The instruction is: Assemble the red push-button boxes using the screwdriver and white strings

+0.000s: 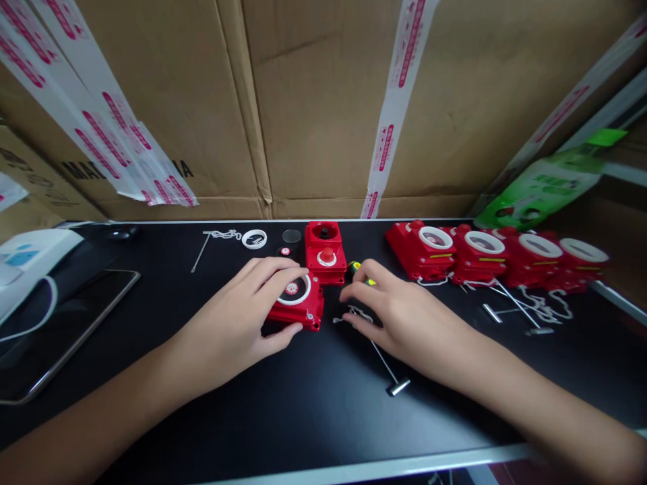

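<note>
Left hand [237, 306]: fingers and thumb clamped on red box [306, 314], low over black table [323, 411], near second red box [331, 277]. Right hand [404, 313]: thumb and fingertips slightly apart, near chain [360, 312]; contact unclear. Second red box: black knob [324, 233] in round opening. Green bottle [546, 185]: capped, contents unclear.

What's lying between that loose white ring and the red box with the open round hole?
In the head view, an apparently clear disc and, just in front of it, a small black piece marked red and white.
</note>
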Demonstrator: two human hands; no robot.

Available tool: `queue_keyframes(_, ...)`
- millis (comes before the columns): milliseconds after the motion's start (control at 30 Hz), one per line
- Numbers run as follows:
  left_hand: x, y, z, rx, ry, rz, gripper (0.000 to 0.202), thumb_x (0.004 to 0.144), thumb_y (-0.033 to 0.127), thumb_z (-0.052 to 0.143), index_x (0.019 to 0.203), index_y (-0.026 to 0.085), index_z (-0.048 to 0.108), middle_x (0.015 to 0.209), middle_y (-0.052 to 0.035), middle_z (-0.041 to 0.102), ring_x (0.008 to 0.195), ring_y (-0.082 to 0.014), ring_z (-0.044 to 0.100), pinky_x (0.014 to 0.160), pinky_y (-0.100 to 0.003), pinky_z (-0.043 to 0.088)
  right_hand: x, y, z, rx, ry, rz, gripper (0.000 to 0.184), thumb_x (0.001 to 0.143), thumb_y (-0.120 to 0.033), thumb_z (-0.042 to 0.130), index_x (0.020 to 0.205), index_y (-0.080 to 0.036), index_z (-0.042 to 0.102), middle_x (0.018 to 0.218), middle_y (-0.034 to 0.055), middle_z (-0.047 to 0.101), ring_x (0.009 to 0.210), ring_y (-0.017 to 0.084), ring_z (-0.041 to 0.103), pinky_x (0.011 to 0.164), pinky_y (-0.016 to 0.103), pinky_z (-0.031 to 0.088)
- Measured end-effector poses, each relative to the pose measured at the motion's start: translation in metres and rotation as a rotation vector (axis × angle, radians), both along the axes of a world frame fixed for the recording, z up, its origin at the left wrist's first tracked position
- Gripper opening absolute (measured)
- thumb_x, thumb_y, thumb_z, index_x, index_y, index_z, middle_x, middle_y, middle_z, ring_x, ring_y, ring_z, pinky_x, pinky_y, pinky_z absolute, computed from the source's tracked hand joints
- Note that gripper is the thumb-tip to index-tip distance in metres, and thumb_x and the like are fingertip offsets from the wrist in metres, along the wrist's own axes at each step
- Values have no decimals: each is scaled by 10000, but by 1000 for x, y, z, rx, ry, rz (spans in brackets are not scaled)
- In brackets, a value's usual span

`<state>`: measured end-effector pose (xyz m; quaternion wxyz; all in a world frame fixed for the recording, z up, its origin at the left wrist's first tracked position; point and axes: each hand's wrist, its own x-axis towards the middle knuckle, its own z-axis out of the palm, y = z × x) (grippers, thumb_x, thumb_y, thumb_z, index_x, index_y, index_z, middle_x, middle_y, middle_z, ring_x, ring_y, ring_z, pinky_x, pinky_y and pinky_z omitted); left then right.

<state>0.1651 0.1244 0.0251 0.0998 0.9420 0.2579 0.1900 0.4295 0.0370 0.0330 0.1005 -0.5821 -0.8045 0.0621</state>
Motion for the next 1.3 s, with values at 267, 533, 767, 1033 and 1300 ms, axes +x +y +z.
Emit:
queue_keyframes(267, -5, 14, 1, -36, 43, 38, 732, 769, 379, 924, 1389, 265, 552, 1379, -88, 673, 1282, -347, 629, 1096, -521, 541, -8, 6, -17, -89, 136, 207, 132, 1040, -200, 635, 1085, -166, 754, 1052, 75, 695, 829, 179, 711, 779, 310, 560)
queue_keyframes(533, -6, 15, 7, -169, -100, 102, 692, 689, 403, 961, 1231, 253, 558, 1234, -68, 696, 1095, -316, 728, 992, -471, 597, -9, 6, -10, -139, 626, 111, 85, 892, -113, 684, 930, -177, 725, 881, 21, 698, 699, 122, 648, 680, 247, 539)
queue_keyframes(767, -6, 12, 8, -174, -131, 94, 706, 689, 427, 958, 1248, 254, 564, 1213, -45, 686, 1078, -292, 729, 961, -420, 606, -11, 13, -15, -513, 1079, -90, 113, 876, -233, 763, 909, -155, 689, 759, -17, 669, 645, 103, 653, 675, 243, 556)
queue_keyframes(1033, -8, 12, 7, -166, -139, 84, 722, 686, 415, 964, 1262, 258, 558, 1241, -63, 682, 1099, -306, 725, 991, -454, 598, -13, 16, -17, -643, 1196, -163, 264, 794, -331, 873, 860, -144, 699, 680, -31, 669, 575, 88, 618, 596, 228, 559)
queue_keyframes(1300, -5, 11, 7, -179, -140, 97, 702, 690, 406, 959, 1251, 264, 562, 1241, -64, 689, 1091, -305, 726, 985, -462, 603, -13, 16, -21, -710, 1292, -166, 329, 775, -374, 918, 876, -133, 717, 679, -28, 702, 569, 82, 642, 593, 219, 546)
